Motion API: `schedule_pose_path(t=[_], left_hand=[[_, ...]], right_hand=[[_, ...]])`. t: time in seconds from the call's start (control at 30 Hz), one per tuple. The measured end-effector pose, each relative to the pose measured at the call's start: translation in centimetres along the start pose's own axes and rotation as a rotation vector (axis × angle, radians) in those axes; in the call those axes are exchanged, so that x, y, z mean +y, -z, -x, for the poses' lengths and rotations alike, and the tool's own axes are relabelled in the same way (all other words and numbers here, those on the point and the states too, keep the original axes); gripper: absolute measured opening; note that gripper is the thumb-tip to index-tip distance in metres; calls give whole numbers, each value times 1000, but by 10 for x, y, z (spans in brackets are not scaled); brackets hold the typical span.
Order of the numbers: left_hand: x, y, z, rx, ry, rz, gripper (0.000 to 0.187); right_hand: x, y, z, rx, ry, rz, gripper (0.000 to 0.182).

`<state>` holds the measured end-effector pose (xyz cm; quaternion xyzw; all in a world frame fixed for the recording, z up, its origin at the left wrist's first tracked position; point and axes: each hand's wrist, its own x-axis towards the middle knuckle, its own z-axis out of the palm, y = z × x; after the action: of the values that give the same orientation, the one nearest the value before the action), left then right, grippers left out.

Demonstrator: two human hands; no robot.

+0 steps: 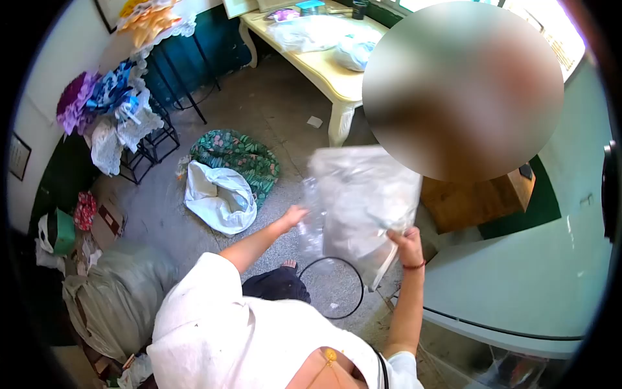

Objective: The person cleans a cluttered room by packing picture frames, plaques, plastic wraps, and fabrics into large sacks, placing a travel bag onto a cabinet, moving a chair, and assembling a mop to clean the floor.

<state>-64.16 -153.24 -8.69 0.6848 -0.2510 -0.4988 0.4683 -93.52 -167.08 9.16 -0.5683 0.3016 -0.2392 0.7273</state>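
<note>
A large, flat, whitish package in clear plastic [369, 201] hangs in front of me, tilted. My right hand [407, 246] is closed on its lower right edge, thumb over the face of the plastic. At its left side, my left hand [295, 216] pinches a loose, crinkled flap of clear plastic [312, 220]. What lies inside the package cannot be made out through the plastic. Below it, a thin black ring [361, 292] shows against the floor.
An open white sack [223, 220] and a green floral cloth bundle [243, 155] lie on the floor. A cream table [334, 74] bears plastic bags. Nearby are a wooden box [466, 201], a pale appliance [518, 279], a large grey sack [123, 292] and flower stands [155, 139].
</note>
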Motion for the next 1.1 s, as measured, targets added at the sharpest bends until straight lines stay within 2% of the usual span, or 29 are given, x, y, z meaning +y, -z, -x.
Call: schedule_pose_path(t=[0.07, 0.13, 0.2, 0.27, 0.37, 0.43, 0.5, 0.57, 0.63, 0.7, 0.77, 0.8, 0.83, 0.87, 0.9, 0.93, 0.97, 1.0, 1.1], left_hand=[[39, -7, -18, -81, -34, 460, 24], [88, -6, -26, -262, 3, 739, 29], [109, 7, -42, -240, 81, 769, 30], [130, 32, -56, -224, 146, 792, 31], [148, 75, -77, -131, 68, 769, 30], [140, 101, -103, -59, -66, 896, 27], [138, 131, -124, 331, -151, 556, 21], [107, 170, -165, 233, -138, 733, 17], [111, 199, -169, 271, -177, 756, 16], [106, 222, -182, 359, -319, 556, 16], [96, 255, -192, 479, -145, 428, 17], [105, 265, -182, 555, -153, 297, 18], [122, 277, -170, 628, 26, 66, 19], [97, 299, -181, 729, -51, -145, 22], [91, 309, -177, 729, -10, 172, 26], [102, 316, -165, 902, 105, -69, 25], [56, 344, -176, 1044, 117, -281, 25], [78, 345, -158, 1102, 189, -506, 24], [107, 360, -140, 1174, 267, -554, 25]], right_hand=[[-20, -22, -33, 83, -4, -117, 22], [-8, -27, -71, 102, -40, -11, 27], [10, -40, -100, 122, -91, 34, 29], [22, -58, -130, 127, -189, -288, 33], [29, -79, -180, 101, -298, -239, 34], [45, -75, -227, 80, -265, -32, 20], [12, -86, -265, 46, -207, 283, 11], [-3, -87, -316, 53, -105, 450, 8], [-26, -88, -365, 9, -38, 586, 14], [-44, -81, -413, -76, 181, 672, 13], [-54, -76, -465, -124, 224, 731, 16], [-68, -81, -482, -136, 188, 784, 16], [-83, -85, -499, -146, 159, 839, 16], [-95, -91, -517, -197, 124, 831, 15], [-98, -91, -538, -210, 21, 808, 13], [-98, -97, -556, -222, -11, 693, 11], [-95, -102, -573, -234, -48, 577, 10], [-89, -105, -591, -246, -60, 478, 8], [-77, -125, -633, -285, -127, 276, 7]])
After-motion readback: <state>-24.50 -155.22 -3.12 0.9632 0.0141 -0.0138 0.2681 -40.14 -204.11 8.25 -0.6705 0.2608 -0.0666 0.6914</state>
